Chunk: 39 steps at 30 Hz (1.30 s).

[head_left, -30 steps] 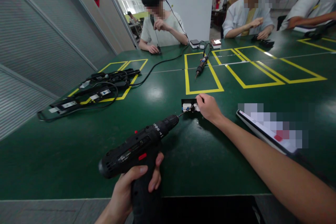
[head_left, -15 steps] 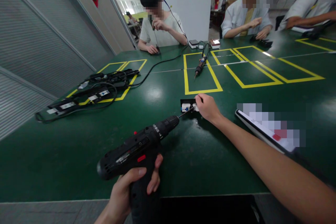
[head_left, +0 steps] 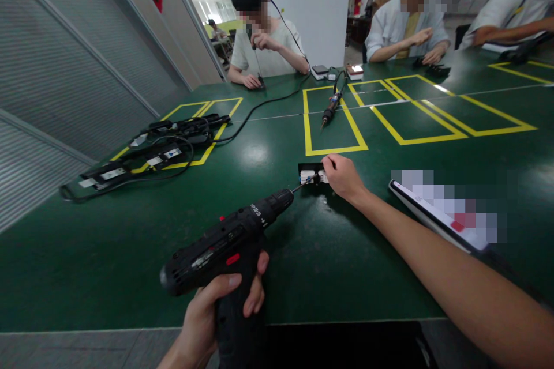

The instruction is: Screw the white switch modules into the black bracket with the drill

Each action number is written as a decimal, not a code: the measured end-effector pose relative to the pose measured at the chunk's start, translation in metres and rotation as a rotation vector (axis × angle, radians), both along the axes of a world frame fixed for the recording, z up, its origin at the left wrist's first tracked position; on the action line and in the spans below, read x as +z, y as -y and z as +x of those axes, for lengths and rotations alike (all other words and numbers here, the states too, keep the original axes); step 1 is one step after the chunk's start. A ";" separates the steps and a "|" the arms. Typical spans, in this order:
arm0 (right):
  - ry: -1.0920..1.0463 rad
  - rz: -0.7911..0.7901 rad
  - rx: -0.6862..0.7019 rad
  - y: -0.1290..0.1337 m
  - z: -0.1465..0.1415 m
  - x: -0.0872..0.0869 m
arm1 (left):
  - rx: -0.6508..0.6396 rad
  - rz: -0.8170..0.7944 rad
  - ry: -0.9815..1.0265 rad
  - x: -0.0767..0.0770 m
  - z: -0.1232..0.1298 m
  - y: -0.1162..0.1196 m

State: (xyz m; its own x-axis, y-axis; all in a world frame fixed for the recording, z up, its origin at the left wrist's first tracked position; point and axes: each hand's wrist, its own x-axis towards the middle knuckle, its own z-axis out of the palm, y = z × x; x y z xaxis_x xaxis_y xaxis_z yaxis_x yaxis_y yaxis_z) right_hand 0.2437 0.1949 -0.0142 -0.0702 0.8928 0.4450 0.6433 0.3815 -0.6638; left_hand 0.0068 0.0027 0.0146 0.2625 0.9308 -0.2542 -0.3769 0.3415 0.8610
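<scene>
Head view: the left hand (head_left: 203, 314) wraps round the grip of a black drill (head_left: 220, 245), whose bit (head_left: 302, 185) points to two o'clock, ending at a small black-and-white part (head_left: 308, 176) over the green table (head_left: 329, 277). The right hand (head_left: 344, 179), fingers curled tight, grips the part's three-o'clock end.

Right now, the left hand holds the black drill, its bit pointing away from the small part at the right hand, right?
Not quite: the head view shows the bit pointing toward the small part. The left hand does hold the black drill, with the part at the right hand.
</scene>
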 end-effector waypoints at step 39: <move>0.007 0.001 0.000 0.002 -0.001 0.001 | 0.008 -0.001 -0.015 0.001 0.001 -0.001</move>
State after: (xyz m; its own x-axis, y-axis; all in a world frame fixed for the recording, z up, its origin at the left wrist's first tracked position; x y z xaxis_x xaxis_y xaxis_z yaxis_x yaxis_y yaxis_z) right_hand 0.2424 0.1927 -0.0135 -0.0732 0.8926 0.4449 0.6481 0.3817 -0.6590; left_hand 0.0082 0.0040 0.0161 0.2514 0.9325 -0.2593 -0.3669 0.3397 0.8660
